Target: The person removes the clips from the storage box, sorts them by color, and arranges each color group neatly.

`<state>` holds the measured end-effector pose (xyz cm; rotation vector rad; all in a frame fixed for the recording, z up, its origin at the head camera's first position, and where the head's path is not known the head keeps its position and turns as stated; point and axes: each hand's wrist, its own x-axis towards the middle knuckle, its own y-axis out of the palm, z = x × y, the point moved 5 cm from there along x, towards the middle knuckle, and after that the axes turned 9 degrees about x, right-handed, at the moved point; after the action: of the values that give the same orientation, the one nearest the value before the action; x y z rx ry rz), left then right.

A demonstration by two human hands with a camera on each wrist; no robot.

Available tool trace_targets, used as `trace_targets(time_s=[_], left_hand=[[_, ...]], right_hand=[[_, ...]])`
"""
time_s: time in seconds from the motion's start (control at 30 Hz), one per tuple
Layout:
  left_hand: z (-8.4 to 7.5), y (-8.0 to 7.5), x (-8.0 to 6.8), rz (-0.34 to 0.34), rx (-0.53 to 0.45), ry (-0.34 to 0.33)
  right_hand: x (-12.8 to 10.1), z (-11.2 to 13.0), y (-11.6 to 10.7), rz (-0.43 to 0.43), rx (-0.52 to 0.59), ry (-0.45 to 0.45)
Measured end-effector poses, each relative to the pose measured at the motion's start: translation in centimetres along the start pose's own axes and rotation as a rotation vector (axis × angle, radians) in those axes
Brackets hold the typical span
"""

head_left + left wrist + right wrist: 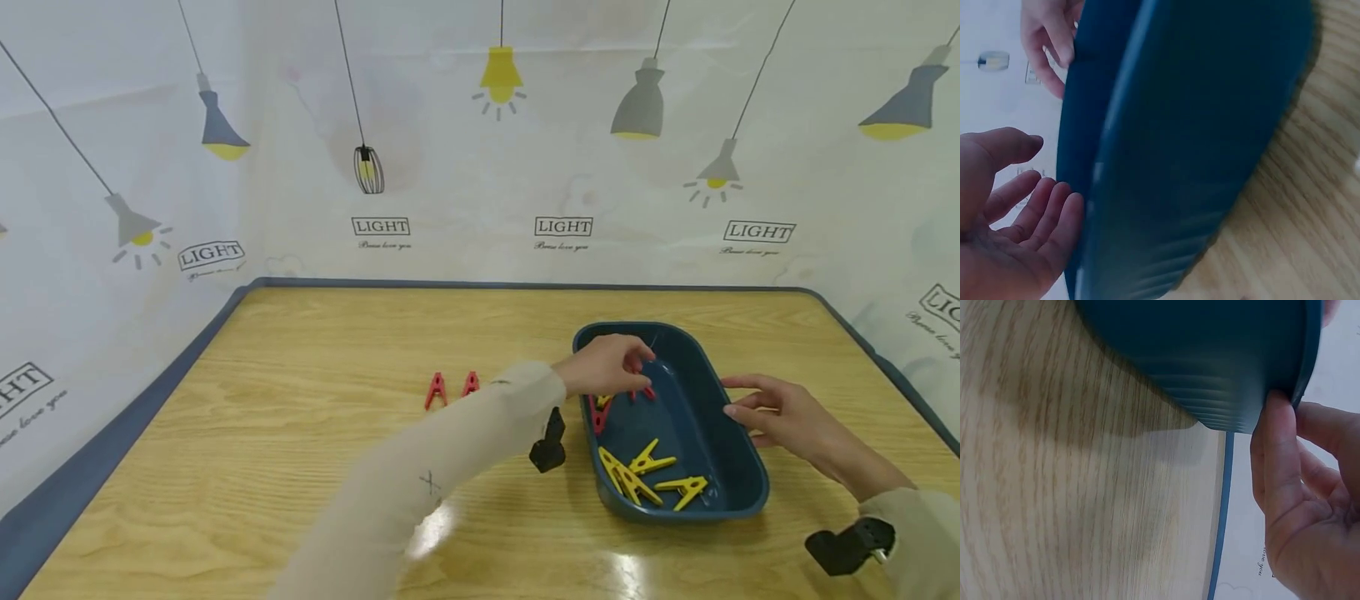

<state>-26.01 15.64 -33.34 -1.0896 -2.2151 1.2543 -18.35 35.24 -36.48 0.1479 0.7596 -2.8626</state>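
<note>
My left hand (611,367) reaches over the far left part of a dark blue plastic tub (738,492), its fingers loosely bent with nothing between them. The left wrist view shows the same hand (1029,231) with thumb and fingers apart beside the tub's rim. Just under its fingertips lies a red clothespin (647,392) inside the tub. At the right side, my right hand (787,421) pinches the rim. A finger presses the outer wall below the rim (1311,350) in the right wrist view. Several yellow clothespins (651,460) lie in the tub's near half, another red clothespin (600,414) along its left wall.
Two red clothespins, a left one (436,391) and a right one (471,383), are on the wooden table (262,400) beyond my left forearm. A white backdrop (465,167) printed with lamps stands behind the table.
</note>
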Motion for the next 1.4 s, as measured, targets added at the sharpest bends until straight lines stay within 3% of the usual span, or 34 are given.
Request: trace_targets(time_s=[0.33, 0.53, 0.73, 0.87, 1.03, 1.27, 1.4], left_hand=[[1.4, 1.8, 1.9, -0.011, -0.081, -0.110], [1.6, 2.3, 2.5, -0.011, -0.055, -0.142], [1.6, 1.4, 2.8, 0.016, -0.037, -0.149], [1.2, 0.3, 3.0, -0.003, -0.057, -0.156], [0.8, 0.1, 3.2, -0.034, -0.118, -0.197], [0.8, 1.4, 3.7, -0.097, -0.248, -0.269], [1.5, 2.2, 3.9, -0.148, -0.319, -0.347]], right_hand=[[0.1, 0.0, 0.1, -0.003, -0.001, 0.011], [0.0, 0.0, 0.0, -0.008, -0.003, 0.012], [0.0, 0.0, 0.0, -0.007, 0.000, 0.009], [0.0, 0.0, 0.0, -0.006, 0.010, 0.006], [0.0, -0.1, -0.1, 0.004, 0.027, 0.008], [0.1, -0.1, -0.1, 0.007, 0.033, 0.018], [0.2, -0.2, -0.1, 0.005, 0.039, 0.021]])
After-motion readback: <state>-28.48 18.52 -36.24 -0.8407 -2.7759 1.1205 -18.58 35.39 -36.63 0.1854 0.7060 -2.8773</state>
